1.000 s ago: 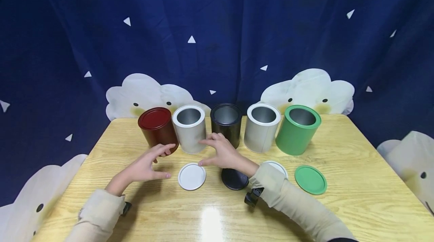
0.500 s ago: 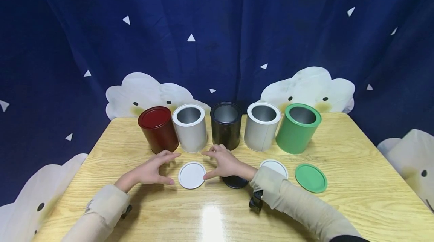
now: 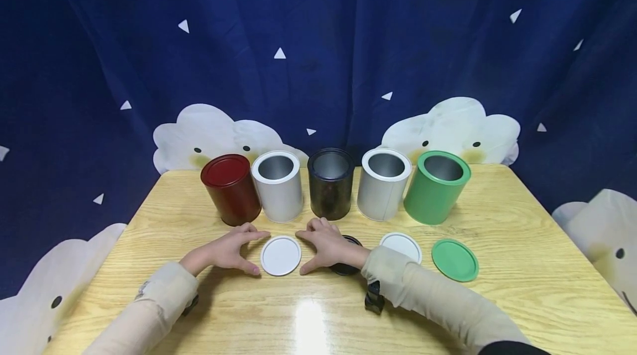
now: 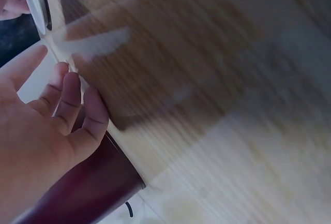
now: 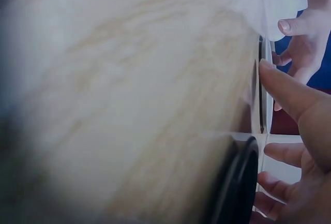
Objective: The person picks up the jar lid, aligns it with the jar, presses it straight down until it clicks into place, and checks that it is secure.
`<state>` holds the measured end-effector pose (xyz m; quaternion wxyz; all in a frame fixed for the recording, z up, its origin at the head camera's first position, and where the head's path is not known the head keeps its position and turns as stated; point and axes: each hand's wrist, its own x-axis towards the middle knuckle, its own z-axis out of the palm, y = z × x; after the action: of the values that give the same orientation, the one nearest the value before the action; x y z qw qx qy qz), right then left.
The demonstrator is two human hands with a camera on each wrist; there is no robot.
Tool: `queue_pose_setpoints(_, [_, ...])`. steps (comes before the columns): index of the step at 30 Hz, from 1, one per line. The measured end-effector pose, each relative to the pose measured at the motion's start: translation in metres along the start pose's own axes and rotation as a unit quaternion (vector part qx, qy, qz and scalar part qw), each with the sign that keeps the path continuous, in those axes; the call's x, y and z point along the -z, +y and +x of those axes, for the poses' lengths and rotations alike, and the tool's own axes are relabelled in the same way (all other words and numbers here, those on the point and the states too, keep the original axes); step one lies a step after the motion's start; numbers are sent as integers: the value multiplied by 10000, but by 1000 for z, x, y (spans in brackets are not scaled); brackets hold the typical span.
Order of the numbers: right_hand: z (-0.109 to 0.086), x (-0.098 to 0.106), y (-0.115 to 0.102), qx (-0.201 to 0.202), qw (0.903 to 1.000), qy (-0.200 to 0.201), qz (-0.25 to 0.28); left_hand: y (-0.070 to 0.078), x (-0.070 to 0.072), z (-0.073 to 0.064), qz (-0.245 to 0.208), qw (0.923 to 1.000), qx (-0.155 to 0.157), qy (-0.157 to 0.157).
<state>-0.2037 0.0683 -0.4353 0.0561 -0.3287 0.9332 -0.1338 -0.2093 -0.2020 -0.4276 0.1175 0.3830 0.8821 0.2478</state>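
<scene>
Grasping nothing, the left hand (image 3: 230,248) and right hand (image 3: 329,245) flank the leftmost white lid (image 3: 281,256), just beside its rim, neither clearly nearer; it lies flat on the wooden worktop (image 3: 244,316), closer to the left edge than the right.

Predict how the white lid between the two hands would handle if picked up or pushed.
That white lid is a thin disc, so probably light for its size. Its outline looks evenly round, suggesting it is fairly stiff. Lying flat on the glossy table, it would likely slide rather than roll if pushed.
</scene>
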Motion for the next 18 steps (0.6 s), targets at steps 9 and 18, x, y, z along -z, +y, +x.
queue_pose_setpoints(9, [5,-2,-3,11,9998,108,-161,-1,-3,5,334,9994,-75,61])
queue_pose_setpoints(18, [6,-8,-11,34,9997,156,-209,5,-10,7,937,9955,33,166])
